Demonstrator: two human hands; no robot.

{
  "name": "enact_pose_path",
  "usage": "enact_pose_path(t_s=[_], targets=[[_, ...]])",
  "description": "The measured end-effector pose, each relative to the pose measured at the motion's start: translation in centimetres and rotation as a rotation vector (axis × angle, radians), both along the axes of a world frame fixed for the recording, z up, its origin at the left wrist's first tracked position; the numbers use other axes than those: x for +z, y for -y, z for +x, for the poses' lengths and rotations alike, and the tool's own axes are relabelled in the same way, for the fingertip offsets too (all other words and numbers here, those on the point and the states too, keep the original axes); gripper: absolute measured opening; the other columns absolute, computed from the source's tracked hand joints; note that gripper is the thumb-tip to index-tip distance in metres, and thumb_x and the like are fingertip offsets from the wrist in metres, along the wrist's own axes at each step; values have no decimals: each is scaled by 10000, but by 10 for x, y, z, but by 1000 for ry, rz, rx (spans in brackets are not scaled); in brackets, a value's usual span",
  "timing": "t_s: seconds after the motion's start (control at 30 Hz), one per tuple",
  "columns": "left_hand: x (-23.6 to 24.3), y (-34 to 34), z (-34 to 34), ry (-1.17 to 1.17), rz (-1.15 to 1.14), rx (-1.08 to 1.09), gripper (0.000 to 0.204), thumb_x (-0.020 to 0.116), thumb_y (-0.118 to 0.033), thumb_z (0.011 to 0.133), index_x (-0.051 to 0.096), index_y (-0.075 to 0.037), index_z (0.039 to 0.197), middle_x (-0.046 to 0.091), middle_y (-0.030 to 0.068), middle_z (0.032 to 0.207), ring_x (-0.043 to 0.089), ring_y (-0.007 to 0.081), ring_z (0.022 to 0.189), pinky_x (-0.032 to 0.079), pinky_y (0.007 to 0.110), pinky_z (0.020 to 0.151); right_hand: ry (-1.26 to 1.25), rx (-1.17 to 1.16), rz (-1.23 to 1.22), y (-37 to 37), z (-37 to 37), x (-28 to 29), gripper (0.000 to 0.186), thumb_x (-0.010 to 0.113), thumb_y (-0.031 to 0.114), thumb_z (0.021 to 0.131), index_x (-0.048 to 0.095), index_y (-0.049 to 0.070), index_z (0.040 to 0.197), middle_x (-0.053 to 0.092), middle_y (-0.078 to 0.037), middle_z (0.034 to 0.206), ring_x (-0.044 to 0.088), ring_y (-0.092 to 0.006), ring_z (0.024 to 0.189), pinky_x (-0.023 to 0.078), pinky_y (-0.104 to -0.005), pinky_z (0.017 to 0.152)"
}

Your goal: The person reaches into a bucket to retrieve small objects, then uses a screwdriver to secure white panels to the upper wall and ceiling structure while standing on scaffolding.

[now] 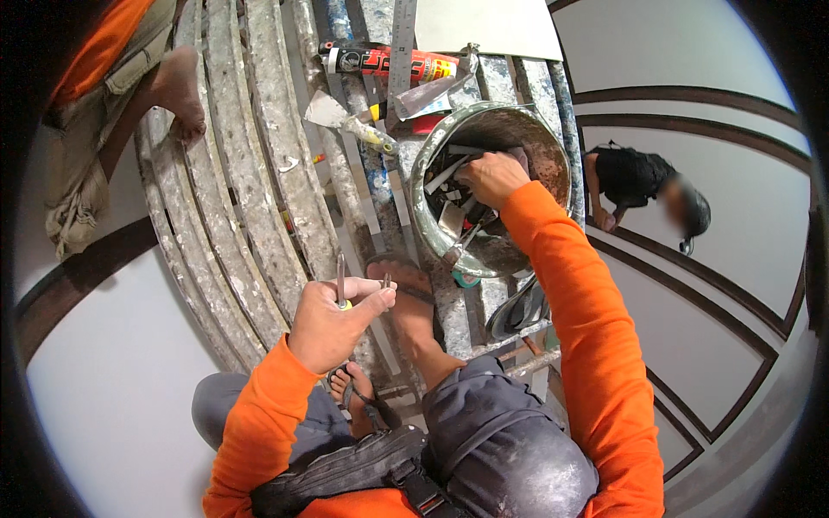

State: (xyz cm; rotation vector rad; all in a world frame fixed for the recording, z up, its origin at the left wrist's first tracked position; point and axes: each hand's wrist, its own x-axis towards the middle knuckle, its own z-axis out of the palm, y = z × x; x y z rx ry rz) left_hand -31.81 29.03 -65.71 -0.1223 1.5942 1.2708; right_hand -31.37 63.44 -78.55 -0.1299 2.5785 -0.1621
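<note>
My left hand [332,319] is closed around a screwdriver [341,274], its metal shaft pointing up and a bit of yellow showing at the fingers. Between that hand's thumb and fingertips a small metal piece [386,281] sticks out, too small to name. My right hand [494,177] reaches into a paint-stained green bucket [419,190] with its fingers curled in among the contents. Whatever those fingertips grip is hidden. Several hand tools and pieces lie inside, with a metal-bladed tool [451,218] and a pale strip [442,175] near my fingers.
Paint-splashed slats [259,173] form the platform under me. Beyond the bucket lie a sealant tube [389,63], a steel ruler [401,43], a putty knife [350,125] and a white board [484,26]. A co-worker's bare foot [181,91] rests at left; another person [643,181] is below right.
</note>
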Motion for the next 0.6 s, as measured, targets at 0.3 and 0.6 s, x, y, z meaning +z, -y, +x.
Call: enact_pose_path(t_s=[0.3,0.6], targets=[[3,4,0,-27,5,11,314,765,-286,973,784,11,1075,748,28,816,492,37,442,372,243,410,13,23,30,4,5,-18,159,630,141,857,759,120,946,733,-190,858,726,-404,846,578,-498,772],[7,8,-10,42,-114,45,372,782,-378,955,797,-11,1017,587,-39,644,503,38,523,394,250,494,-118,-367,-347,-16,16,13,173,721,156,869,741,59,1010,753,-206,920,746,-382,907,586,-441,819]])
